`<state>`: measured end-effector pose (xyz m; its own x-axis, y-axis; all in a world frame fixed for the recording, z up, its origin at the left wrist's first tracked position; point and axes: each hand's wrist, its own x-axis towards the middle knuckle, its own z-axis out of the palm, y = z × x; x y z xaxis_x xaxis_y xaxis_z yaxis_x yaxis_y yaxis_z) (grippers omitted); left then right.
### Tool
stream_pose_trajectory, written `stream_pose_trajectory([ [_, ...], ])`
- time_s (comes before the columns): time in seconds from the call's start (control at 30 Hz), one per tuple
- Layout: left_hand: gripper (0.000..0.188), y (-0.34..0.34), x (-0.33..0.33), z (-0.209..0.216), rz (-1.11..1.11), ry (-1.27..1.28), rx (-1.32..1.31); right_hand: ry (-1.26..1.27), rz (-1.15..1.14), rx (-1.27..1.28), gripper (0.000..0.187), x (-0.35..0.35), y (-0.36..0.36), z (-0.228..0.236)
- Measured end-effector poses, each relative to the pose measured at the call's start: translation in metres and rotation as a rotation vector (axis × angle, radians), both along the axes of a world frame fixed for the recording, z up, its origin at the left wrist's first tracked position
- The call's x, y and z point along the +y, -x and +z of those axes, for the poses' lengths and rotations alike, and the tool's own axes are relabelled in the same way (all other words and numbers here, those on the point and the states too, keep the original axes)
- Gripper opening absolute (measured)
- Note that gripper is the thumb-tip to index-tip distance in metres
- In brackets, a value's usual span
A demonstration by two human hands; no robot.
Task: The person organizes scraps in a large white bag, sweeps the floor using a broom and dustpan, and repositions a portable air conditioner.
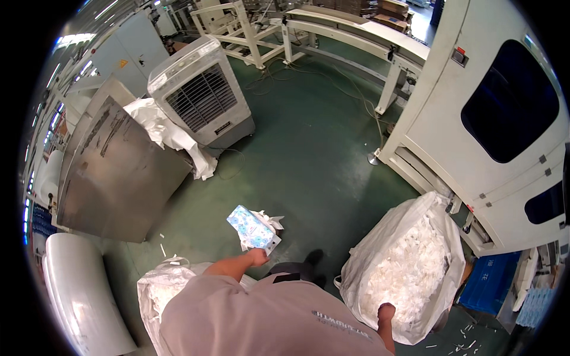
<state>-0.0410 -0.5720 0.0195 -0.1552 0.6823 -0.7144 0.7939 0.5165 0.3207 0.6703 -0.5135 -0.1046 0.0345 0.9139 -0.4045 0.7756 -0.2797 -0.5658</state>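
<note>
My left hand [259, 257] is stretched forward over the floor, closed on the near end of a tissue pack [252, 227] with a blue-and-white floral print. Crumpled white paper [272, 221] sticks out along the pack's far side and near its lower edge. Lower right, my right hand [386, 311] hangs beside my body, its fingers curled and nothing showing in them. Behind that hand is a large white sack [362, 249], open at the top and full of white paper scraps [409, 267]. Whether the right hand touches the scraps I cannot tell.
Another sack of scraps [163, 293] stands by my left side, near a big plastic-wrapped roll [89, 296]. Ahead left are a metal panel [119, 178] and an air cooler [202, 89]. A white machine cabinet [439, 130] and blue crate [490, 283] stand right; cables [356, 89] cross the floor.
</note>
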Motion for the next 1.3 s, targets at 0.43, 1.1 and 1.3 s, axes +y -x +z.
stream_pose_trajectory([
  [0.43, 0.047, 0.120, -0.014, -0.001, 0.356, -0.081, -0.027, 0.430, 0.653, -0.222, 0.018, 0.038, 0.156, -0.008],
  [1.1, 0.043, 0.223, -0.013, -0.048, 0.610, 0.057, -0.009, 0.178, 1.016, -0.066, 0.015, 0.367, 0.560, 0.070],
  [1.3, 0.044, 0.302, 0.043, -0.063, 0.729, 0.025, -0.043, -0.086, 1.581, -0.689, 0.023, 0.517, 0.581, -0.043],
])
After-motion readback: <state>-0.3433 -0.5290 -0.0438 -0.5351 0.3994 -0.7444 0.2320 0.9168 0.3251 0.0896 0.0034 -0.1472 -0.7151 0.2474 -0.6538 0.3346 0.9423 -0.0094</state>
